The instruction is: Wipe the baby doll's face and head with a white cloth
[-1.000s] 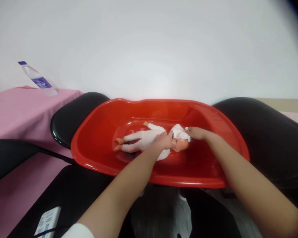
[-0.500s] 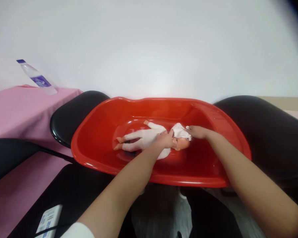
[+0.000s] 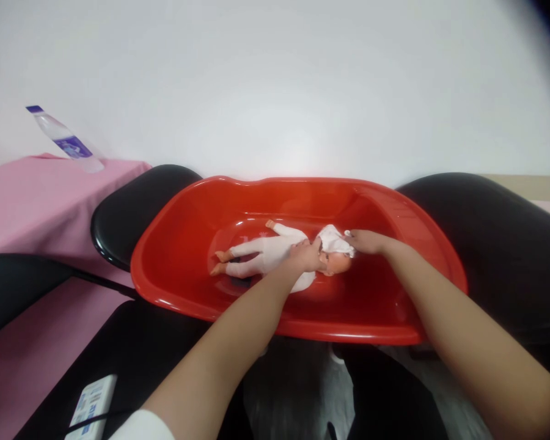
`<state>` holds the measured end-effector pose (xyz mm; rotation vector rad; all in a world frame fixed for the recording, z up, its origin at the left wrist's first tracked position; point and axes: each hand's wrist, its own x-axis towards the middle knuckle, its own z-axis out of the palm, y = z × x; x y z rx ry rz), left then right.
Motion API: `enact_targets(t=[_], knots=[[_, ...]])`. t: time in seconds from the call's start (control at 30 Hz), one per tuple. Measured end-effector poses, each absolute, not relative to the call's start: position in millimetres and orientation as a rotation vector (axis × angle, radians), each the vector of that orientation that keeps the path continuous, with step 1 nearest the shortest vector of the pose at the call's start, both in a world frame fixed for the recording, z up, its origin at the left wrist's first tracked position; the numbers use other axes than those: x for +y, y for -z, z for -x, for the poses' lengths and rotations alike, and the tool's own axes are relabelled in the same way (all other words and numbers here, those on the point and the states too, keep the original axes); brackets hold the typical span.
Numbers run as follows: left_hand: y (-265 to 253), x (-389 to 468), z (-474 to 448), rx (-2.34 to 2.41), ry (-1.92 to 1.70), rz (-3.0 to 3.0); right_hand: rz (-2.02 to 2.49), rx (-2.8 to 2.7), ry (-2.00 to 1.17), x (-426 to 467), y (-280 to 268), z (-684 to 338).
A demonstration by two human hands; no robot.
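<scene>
A baby doll [image 3: 275,253] in a white suit lies in a red baby bathtub [image 3: 385,335], feet to the left and head to the right. Over the far side of its head a small white cloth [image 3: 333,238] is spread. My left hand [image 3: 307,255] lies across the doll's neck and upper chest, its fingers pinching the cloth's left edge near the face. At the opposite edge, my right hand [image 3: 365,241] grips the cloth's right corner with closed fingers. Part of the doll's face and chest is hidden by the cloth and my left hand.
Black chairs [image 3: 142,214] stand around and under the tub. On the left, a plastic bottle [image 3: 71,143] stands on a table with a pink cloth [image 3: 64,195]. A white power strip [image 3: 91,406] lies on the near-left chair. A white wall [image 3: 275,85] rises behind.
Almost nothing differs. The view has shifted very slightly; both hands keep their places on the cloth, and the doll lies as before.
</scene>
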<state>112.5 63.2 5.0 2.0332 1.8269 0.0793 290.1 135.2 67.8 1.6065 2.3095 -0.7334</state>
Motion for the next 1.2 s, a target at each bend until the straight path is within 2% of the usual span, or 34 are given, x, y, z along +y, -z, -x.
enact_targets(t=[1.2], knots=[[-15,60,-115,1.825,-0.011,-2.011,-1.504,2.375,0.722,142,-62,-294]])
